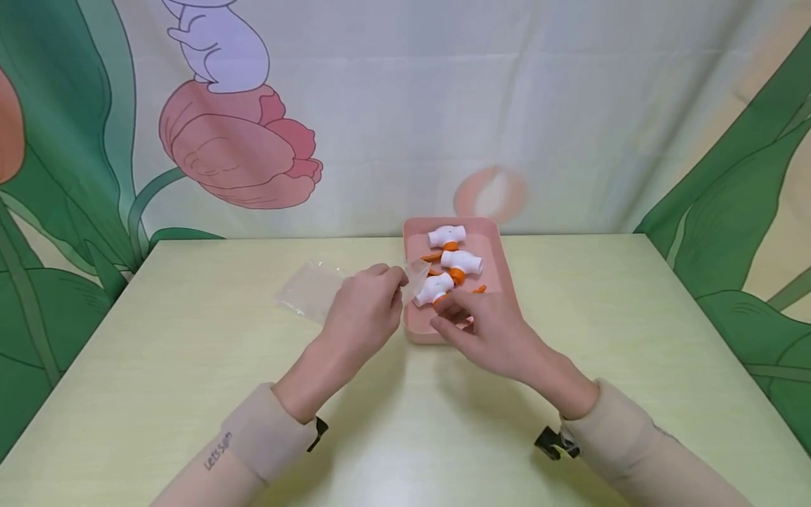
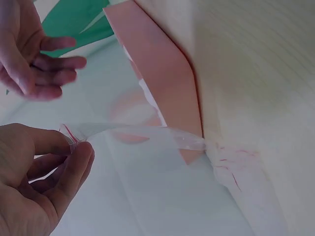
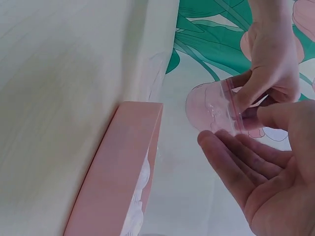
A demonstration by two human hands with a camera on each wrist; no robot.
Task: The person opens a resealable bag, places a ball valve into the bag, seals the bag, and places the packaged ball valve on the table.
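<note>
My left hand (image 1: 364, 306) pinches a small clear zip bag (image 3: 209, 105) by its edge, where a red zip line shows. The bag hangs over the left side of a pink tray (image 1: 424, 338). My right hand (image 1: 494, 331) hovers above the tray's near right part, fingers loosely bent with nothing between them; in the right wrist view its fingertips (image 3: 206, 140) are close to the bag. Inside the tray lie several white plastic ball valves (image 1: 465, 262) with orange handles (image 1: 456, 276). The right hand partly hides the nearest part of the tray.
Another clear plastic bag (image 1: 307, 285) lies flat on the pale wooden table (image 1: 209, 338), left of the tray. Behind the table's back edge hangs a printed curtain (image 1: 393, 141), close to the tray's far end.
</note>
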